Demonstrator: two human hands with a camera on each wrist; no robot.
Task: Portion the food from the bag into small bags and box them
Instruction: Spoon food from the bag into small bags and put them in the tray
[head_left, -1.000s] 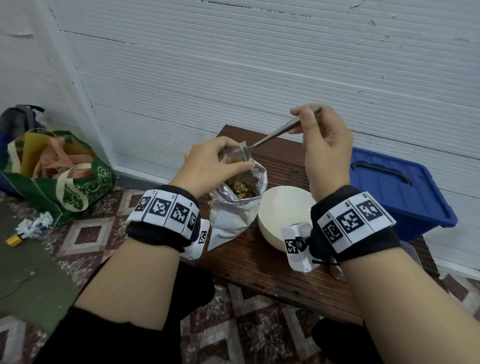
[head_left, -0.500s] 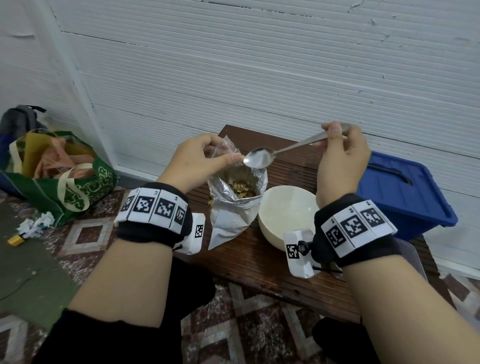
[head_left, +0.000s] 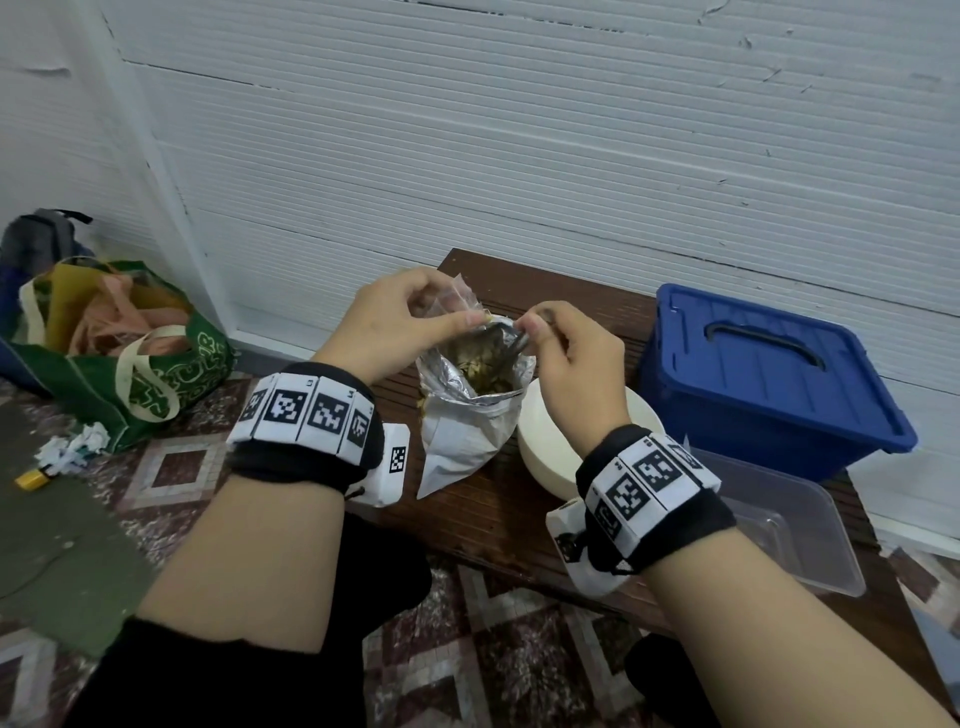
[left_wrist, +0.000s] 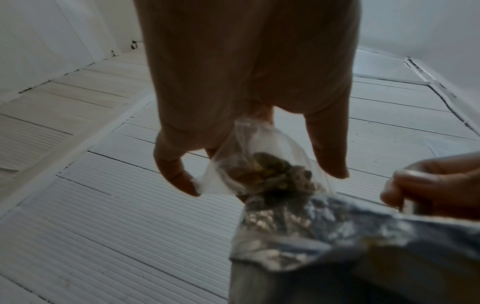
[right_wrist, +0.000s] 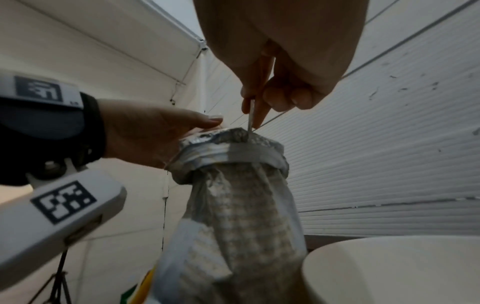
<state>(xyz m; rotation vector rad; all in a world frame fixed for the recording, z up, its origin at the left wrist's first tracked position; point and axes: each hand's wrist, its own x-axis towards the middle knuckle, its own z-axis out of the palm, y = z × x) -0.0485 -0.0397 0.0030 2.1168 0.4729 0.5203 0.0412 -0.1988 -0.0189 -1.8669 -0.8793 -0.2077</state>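
A small clear plastic bag (some food already inside) is pinched by the left hand above an open silver foil bag standing on a dark wooden table. A metal spoon, gripped by the right hand, is dipped into the foil bag beside a cream bowl.

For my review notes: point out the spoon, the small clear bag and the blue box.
spoon (right_wrist: 250, 117), right wrist view, on its handle below the fingers.
small clear bag (left_wrist: 265, 144), left wrist view, on its clear wall.
blue box (head_left: 769, 384), head view, on its lid.
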